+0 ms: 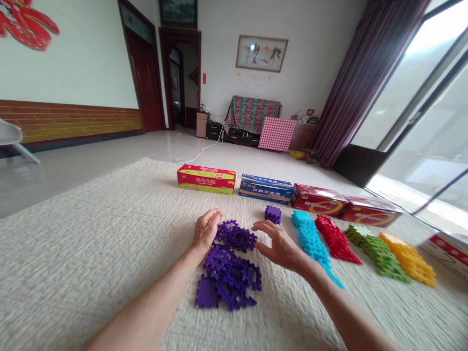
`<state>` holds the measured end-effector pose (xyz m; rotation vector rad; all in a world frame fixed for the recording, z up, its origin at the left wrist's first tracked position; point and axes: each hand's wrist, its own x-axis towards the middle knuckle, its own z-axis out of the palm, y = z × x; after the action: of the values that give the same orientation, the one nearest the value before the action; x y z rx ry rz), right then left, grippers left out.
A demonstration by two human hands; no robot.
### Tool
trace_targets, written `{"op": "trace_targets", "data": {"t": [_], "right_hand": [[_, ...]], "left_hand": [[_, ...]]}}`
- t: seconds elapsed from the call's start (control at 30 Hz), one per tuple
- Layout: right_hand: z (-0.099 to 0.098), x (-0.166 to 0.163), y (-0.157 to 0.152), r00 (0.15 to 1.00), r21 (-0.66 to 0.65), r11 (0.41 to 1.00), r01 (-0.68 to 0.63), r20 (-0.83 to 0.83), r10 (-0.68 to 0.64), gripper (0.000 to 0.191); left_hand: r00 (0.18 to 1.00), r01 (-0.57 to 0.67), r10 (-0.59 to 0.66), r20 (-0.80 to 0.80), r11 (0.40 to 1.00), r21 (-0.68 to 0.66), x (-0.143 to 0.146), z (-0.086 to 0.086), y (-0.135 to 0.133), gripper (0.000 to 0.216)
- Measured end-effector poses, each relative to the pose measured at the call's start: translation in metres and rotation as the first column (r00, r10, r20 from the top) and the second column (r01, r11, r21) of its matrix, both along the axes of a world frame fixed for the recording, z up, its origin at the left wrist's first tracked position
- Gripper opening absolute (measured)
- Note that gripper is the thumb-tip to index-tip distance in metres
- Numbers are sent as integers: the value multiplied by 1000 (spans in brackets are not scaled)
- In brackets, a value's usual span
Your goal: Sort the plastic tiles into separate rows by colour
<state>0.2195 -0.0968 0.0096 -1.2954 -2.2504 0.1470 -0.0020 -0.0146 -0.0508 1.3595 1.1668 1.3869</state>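
Observation:
A heap of flat purple interlocking tiles [231,265] lies on the pale mat [91,234] in front of me. My left hand [205,229] rests at the heap's upper left edge with fingers curled, touching the top tiles. My right hand [280,243] hovers just right of the heap, fingers spread and holding nothing. A small assembled purple cube [273,214] sits beyond the heap, between my hands and the boxes.
Rows of cyan tiles [311,240], red tiles [334,238], green tiles [376,251] and orange tiles [409,257] lie to the right. Several cardboard boxes, like the red-yellow box [205,179] and blue box [266,188], line the mat's far edge. Glass doors stand right.

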Motion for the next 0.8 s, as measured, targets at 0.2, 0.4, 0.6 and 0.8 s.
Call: {"op": "trace_targets", "data": {"t": [0.2, 0.4, 0.6, 0.8], "right_hand": [[-10, -23, -9, 997, 12, 997, -82, -7, 82, 41], [-10, -34, -8, 994, 3, 996, -85, 64, 85, 22], [-10, -27, -5, 998, 85, 996, -28, -49, 32, 24], [-7, 4, 8, 906, 25, 927, 373, -226, -359, 28]], "left_hand": [[1000, -1, 1, 18, 1000, -8, 2, 5, -1, 34], [1000, -15, 15, 13, 1000, -8, 3, 11, -6, 33], [1000, -5, 5, 10, 1000, -10, 4, 14, -7, 33], [1000, 11, -11, -12, 1000, -5, 3, 9, -4, 37]]}}
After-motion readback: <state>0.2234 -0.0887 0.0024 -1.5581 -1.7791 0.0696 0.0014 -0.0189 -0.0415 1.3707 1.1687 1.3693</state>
